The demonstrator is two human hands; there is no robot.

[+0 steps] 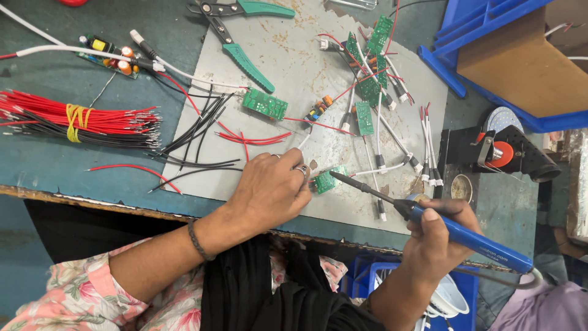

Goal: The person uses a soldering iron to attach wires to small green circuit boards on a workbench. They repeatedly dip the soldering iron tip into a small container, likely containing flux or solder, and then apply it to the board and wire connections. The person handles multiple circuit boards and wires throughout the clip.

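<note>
My left hand (272,190) rests on the grey mat (288,55) and pinches a small green circuit board (327,181) at its edge. My right hand (438,236) grips a blue-handled soldering iron (465,236); its dark tip (335,175) touches that board from the right. A white wire (383,170) runs off the board to the right.
Bundled red and black wires (79,119) lie at left, loose black and red wires (202,138) mid-table. More green boards with white leads (370,79) and green-handled pliers (245,43) lie on the mat. A soldering stand (499,153) and blue bins (490,24) are at right.
</note>
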